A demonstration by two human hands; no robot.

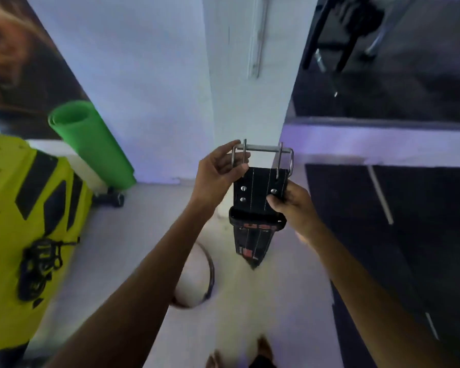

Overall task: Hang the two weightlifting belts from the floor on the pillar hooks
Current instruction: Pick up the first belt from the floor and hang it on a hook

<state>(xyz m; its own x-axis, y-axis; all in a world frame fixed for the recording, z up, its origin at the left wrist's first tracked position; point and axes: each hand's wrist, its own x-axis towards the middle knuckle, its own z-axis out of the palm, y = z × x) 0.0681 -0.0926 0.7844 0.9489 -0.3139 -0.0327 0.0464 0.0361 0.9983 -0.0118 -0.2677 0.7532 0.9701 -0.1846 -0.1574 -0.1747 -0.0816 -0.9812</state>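
Note:
A black weightlifting belt (255, 192) with silver rivets and red lettering hangs buckle-up in front of the white pillar (250, 96). My left hand (218, 173) pinches the left side of its steel double-prong buckle (262, 148). My right hand (292, 205) grips the belt's right edge just below the buckle. The rest of the strap dangles toward the floor. A metal bracket or hook strip (258, 41) is fixed higher on the pillar, above the buckle. A second belt (210, 272) lies coiled in a ring on the pale floor, partly behind my left forearm.
A rolled green mat (91, 139) leans against the wall at left. Beside it stands a yellow-green box (24, 208) with a dark tangle of straps on it. Dark rubber flooring (396, 235) and black equipment legs (340, 35) lie to the right. My feet show at the bottom edge.

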